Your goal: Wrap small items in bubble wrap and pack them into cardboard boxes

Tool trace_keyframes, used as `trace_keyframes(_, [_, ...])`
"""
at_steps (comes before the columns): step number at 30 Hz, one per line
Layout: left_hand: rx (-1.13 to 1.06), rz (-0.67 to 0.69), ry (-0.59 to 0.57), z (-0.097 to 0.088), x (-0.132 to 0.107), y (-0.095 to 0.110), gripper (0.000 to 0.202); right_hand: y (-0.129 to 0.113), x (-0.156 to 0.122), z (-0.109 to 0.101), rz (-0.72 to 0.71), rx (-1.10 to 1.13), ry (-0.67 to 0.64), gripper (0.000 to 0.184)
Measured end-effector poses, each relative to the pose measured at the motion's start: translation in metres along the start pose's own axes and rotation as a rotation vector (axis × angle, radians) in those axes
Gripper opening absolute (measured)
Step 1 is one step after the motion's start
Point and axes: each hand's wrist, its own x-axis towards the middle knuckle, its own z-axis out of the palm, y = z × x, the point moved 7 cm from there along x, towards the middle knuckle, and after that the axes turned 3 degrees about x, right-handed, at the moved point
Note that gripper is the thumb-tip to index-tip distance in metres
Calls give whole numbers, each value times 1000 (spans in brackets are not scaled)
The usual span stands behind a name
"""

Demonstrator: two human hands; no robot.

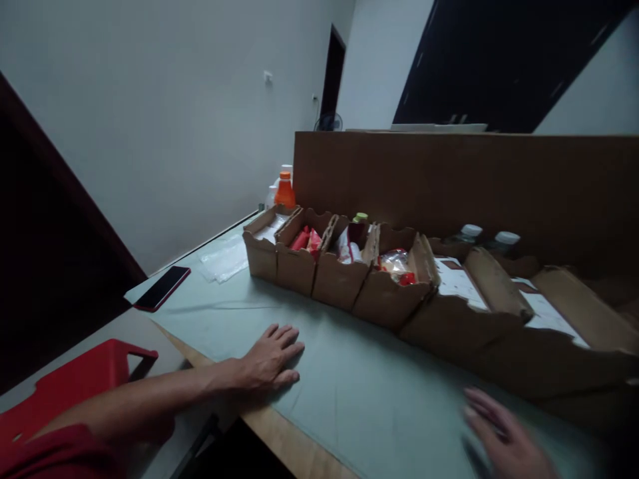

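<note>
Left hand (269, 362) lay flat and empty on the green mat (349, 386); right hand (504, 439), blurred, fingers spread, might have bumped the cardboard bins (384, 303) nearby.

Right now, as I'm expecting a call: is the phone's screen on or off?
Off, it seems: the phone lies face up on the table, its screen wholly dark.

The mat (359, 386) is pale green, the boxes (344, 283) brown.
</note>
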Motion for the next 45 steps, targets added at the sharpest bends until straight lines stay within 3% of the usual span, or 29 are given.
trace_keyframes(3, [-46, -21, 26, 0, -25, -3, 59, -70, -14, 68, -126, -106, -183, 51])
trace_keyframes(5, [-57, -28, 47, -1, -32, -2, 59, -106, -25, 93, -239, -274, -199, 54])
trace_keyframes(7, [-54, -22, 69, -4, -33, 0, 58, -128, -33, 105, -323, -410, -168, 57])
trace_keyframes(10, [-40, -3, 104, -8, -32, -1, 55, -135, -37, 108, -366, -495, -144, 59])
trace_keyframes(19, [-109, 10, 157, -6, -33, -5, 50, -136, -35, 106, -320, -513, -171, 63])
trace_keyframes(22, [-160, -29, 173, -12, -33, -18, 39, -134, -36, 106, -329, -496, -162, 62])
trace_keyframes(25, [-136, -179, 225, -34, -36, -62, 28, -129, -34, 106, -333, -479, -150, 63])
trace_keyframes(31, [-6, -660, 306, -94, -58, -221, 28, -118, -31, 108, -364, -467, -136, 65])
trace_keyframes(34, [56, -839, 267, -102, -63, -277, 34, -112, -30, 108, -391, -454, -142, 61])
trace_keyframes(36, [84, -903, 227, -99, -63, -294, 33, -107, -29, 109, -398, -451, -151, 58])
trace_keyframes(38, [109, -930, 200, -96, -63, -294, 27, -106, -29, 110, -381, -448, -151, 56])
trace_keyframes(40, [133, -928, 189, -94, -65, -279, 27, -110, -32, 107, -338, -447, -133, 54])
trace_keyframes(44, [175, -835, 245, -82, -61, -230, 35, -132, -47, 98, -222, -381, -182, 43])
trace_keyframes(45, [197, -690, 316, -77, -50, -211, 37, -138, -51, 98, -198, -337, -227, 43])
